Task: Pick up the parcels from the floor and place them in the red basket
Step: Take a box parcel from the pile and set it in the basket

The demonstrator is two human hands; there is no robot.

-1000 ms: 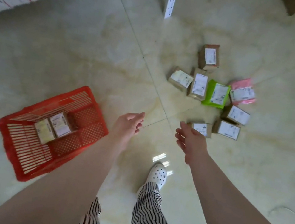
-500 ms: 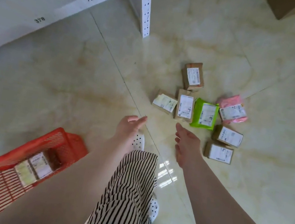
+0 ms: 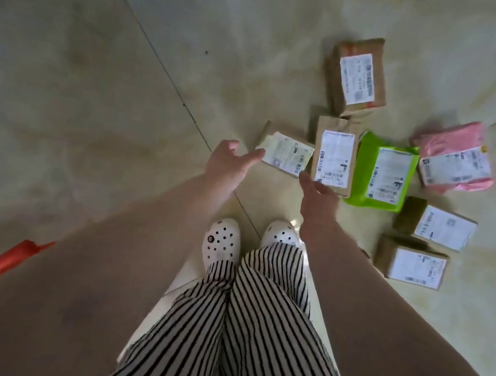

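Brown parcels (image 3: 285, 154) have been closed in on; left hand (image 3: 228, 161) and right hand (image 3: 318, 197) are spread, nothing gripped, pickup judged imminent.

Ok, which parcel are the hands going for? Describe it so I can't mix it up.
Start at the cluster of parcels on the floor, ahead of the white shoes. The small brown parcel is at the cluster's left edge, just beyond the left hand and the right hand. Unlike the upright brown parcel beside it, its creased pale label lies sideways.
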